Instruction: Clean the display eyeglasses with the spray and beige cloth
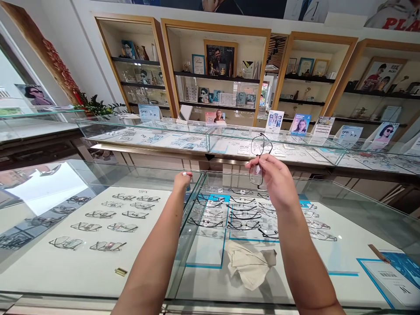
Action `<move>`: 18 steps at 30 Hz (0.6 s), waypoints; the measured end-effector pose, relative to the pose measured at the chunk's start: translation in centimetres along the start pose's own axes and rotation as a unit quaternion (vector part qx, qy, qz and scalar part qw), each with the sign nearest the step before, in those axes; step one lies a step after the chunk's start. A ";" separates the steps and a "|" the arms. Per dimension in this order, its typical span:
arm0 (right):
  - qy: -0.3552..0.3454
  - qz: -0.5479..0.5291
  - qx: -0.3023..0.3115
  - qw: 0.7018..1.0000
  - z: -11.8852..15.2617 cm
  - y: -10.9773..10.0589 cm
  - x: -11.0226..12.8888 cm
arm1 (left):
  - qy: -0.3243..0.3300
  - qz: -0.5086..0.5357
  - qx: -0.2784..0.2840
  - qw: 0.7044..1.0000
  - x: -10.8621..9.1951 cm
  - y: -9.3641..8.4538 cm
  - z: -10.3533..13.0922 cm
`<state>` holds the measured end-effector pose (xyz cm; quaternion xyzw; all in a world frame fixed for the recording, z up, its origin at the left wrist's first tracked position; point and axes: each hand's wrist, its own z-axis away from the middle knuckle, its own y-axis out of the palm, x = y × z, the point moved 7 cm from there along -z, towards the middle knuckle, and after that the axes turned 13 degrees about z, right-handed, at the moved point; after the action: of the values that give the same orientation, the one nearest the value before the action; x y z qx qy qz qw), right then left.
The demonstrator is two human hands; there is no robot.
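My right hand (pixel 275 177) is raised above the display case, pinching a pair of dark-rimmed eyeglasses (pixel 261 146) near the bridge. The eyeglasses are turned on end, one lens above my fingers and the other below. Further left, my left hand (pixel 183 179) is closed, reaching over the glass partition; what it grips, if anything, is hidden. A crumpled cream cloth (pixel 247 264) lies on the case between my forearms. Beneath my right hand, rows of dark-framed eyeglasses (pixel 244 214) are laid out inside the case.
Left of the partition (pixel 193 205), more eyeglasses (pixel 123 227) lie in rows near a small gold-coloured holder (pixel 121 271). A second glass counter (pixel 147 135) crosses behind, with standing cards (pixel 274 121) on top. Wood-framed shelves (pixel 216 30) line the wall.
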<state>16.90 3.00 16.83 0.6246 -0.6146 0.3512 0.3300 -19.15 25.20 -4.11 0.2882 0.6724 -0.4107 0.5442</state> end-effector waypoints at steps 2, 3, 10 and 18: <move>0.000 0.000 0.001 1.000 0.0 0.0 0.1 | -0.023 0.008 0.020 1.000 -0.2 0.2 0.5; 0.000 -0.001 0.000 1.000 0.0 0.0 0.1 | -0.030 0.011 0.022 0.999 -0.5 0.1 0.8; -0.011 -0.005 -0.013 1.000 0.1 -0.4 0.4 | 0.081 0.025 -0.095 0.992 -8.0 -3.0 4.0; -0.013 0.014 -0.024 1.000 0.2 -0.7 0.9 | 0.270 -0.029 0.415 0.868 -19.9 3.0 20.6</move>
<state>17.59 2.34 17.46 0.6125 -0.6354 0.3331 0.3319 -1.64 9.98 12.98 0.5674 0.5688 -0.5736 0.1597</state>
